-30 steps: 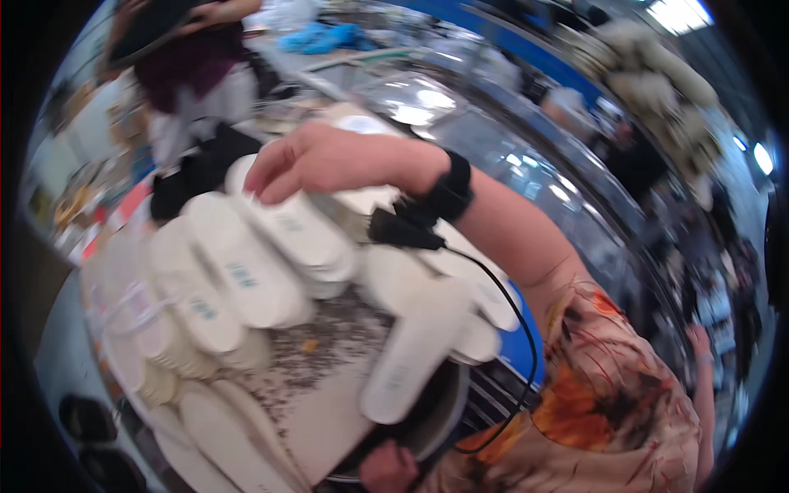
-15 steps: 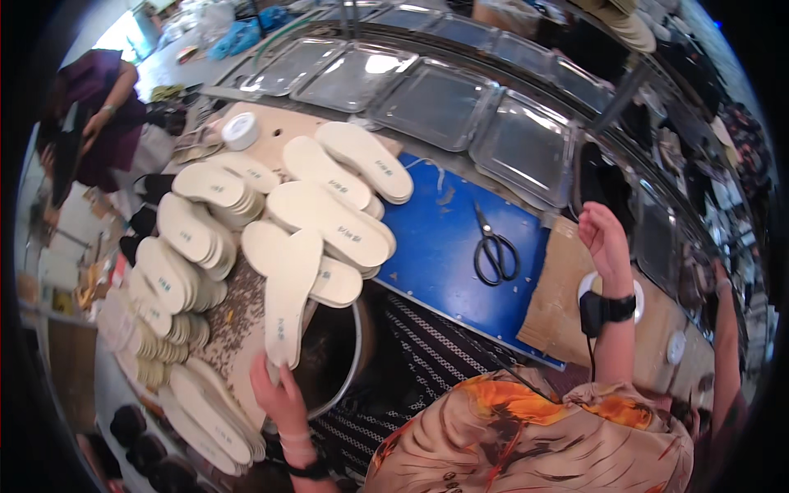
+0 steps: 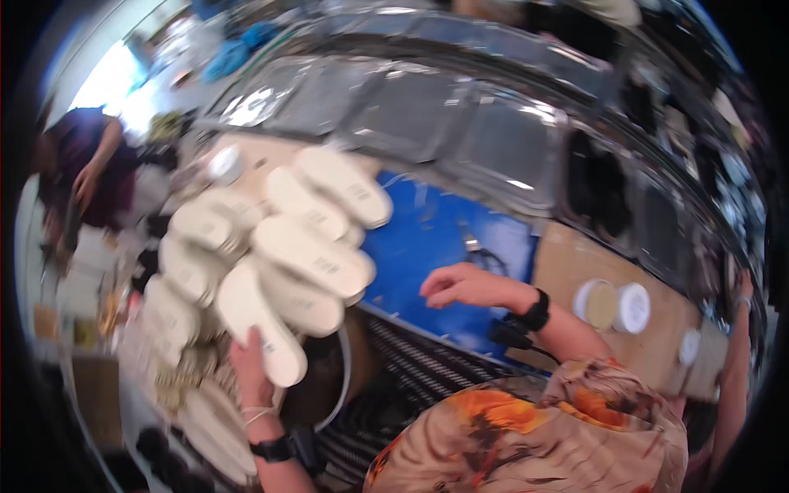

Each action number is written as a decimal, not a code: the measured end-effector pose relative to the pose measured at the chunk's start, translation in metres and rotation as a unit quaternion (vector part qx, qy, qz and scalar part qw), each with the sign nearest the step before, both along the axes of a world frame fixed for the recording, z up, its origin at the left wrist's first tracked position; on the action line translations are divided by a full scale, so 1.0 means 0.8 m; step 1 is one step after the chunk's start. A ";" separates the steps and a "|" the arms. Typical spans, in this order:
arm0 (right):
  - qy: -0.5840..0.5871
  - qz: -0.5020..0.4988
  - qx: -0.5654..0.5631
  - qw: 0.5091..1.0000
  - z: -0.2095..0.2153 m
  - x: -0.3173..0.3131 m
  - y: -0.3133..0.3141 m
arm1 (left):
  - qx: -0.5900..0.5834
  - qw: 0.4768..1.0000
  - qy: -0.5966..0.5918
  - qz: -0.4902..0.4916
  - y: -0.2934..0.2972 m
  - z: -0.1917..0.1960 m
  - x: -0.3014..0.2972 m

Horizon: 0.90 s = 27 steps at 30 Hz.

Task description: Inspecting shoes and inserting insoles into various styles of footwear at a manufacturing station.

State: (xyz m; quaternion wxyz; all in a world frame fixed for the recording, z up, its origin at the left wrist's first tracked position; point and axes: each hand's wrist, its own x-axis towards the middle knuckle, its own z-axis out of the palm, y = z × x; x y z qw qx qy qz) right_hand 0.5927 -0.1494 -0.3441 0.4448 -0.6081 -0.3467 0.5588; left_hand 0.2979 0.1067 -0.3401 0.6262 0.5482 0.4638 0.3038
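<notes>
My left hand (image 3: 253, 368) grips the lower edge of a cream shoe insole (image 3: 256, 316), which tilts over other insoles and the rim of a round metal pot (image 3: 346, 370). More cream insoles (image 3: 316, 255) lie overlapped just beyond it. My right hand (image 3: 468, 287) hovers over a blue board (image 3: 411, 246) with fingers loosely bent and apart; I see nothing in them. Black-handled scissors (image 3: 491, 261) lie on the board just beyond that hand, blurred and partly hidden.
Stacked insoles (image 3: 173, 316) fill the left side. Open white tubs (image 3: 633, 308) sit on cardboard (image 3: 567, 255) at right. Metal trays (image 3: 505, 152) line the back, with a dark shoe-like thing (image 3: 598, 185) on one. Another person (image 3: 90, 168) stands far left; another person's arm (image 3: 730, 361) shows far right.
My right hand has come down and left, from above the cardboard to over the blue board. The insole in my left hand has swung its far end leftward. The view has shifted slightly.
</notes>
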 end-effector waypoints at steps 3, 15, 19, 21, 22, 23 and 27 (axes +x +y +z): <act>-0.182 -0.047 0.021 0.982 0.011 0.032 -0.032 | -0.048 0.996 -0.074 0.001 -0.006 -0.018 0.034; -0.441 -0.408 -0.344 0.722 0.000 0.342 -0.240 | 0.132 0.985 0.102 -0.038 -0.033 -0.047 0.051; -0.552 -0.288 -0.313 0.717 -0.070 0.364 -0.134 | 0.076 0.980 0.181 -0.041 -0.086 0.000 -0.026; -0.602 -0.135 -0.332 0.714 -0.065 0.405 -0.165 | 0.126 0.972 0.152 -0.128 -0.098 -0.034 -0.041; -0.612 -0.113 -0.291 0.727 -0.063 0.418 -0.206 | 0.117 0.972 0.136 -0.151 -0.107 -0.040 -0.034; -0.429 -0.325 0.006 0.843 -0.069 0.420 -0.246 | 0.090 0.977 0.098 -0.166 -0.119 -0.044 -0.032; -0.414 -0.231 0.067 0.878 -0.009 0.402 -0.126 | 0.002 0.982 0.018 -0.186 -0.141 -0.058 -0.075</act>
